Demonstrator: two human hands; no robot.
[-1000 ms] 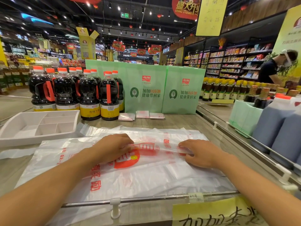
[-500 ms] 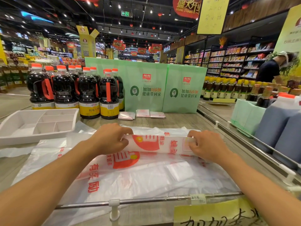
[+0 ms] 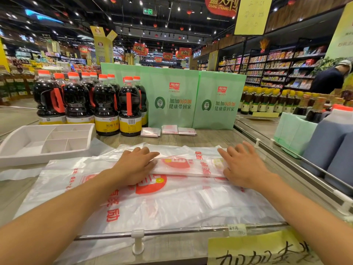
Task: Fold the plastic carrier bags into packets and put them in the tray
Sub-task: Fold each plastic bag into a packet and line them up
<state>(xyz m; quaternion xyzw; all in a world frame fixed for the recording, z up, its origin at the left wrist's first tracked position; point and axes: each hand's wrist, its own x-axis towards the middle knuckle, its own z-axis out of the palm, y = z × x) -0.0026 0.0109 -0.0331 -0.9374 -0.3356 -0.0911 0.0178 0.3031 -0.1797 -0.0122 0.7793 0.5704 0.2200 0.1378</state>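
A white plastic carrier bag (image 3: 145,199) with red print lies spread on the wooden counter. Its far part is folded over into a band (image 3: 188,167) across the middle. My left hand (image 3: 135,165) lies flat on the band's left end and my right hand (image 3: 242,167) presses its right end, fingers straight and spread. A white divided tray (image 3: 24,155) stands at the left. Three folded bag packets (image 3: 169,130) lie at the back of the counter, outside the tray.
Several dark soy sauce bottles (image 3: 107,106) stand behind the tray, with green paper bags (image 3: 191,100) to their right. A metal rail (image 3: 172,231) runs along the near edge and another along the right side. Large jugs (image 3: 328,148) stand at right. A person (image 3: 332,79) stands far right.
Both hands lifted the bag's far part, turned it over toward me into a band, and now lie flat on it with straight fingers instead of gripping.
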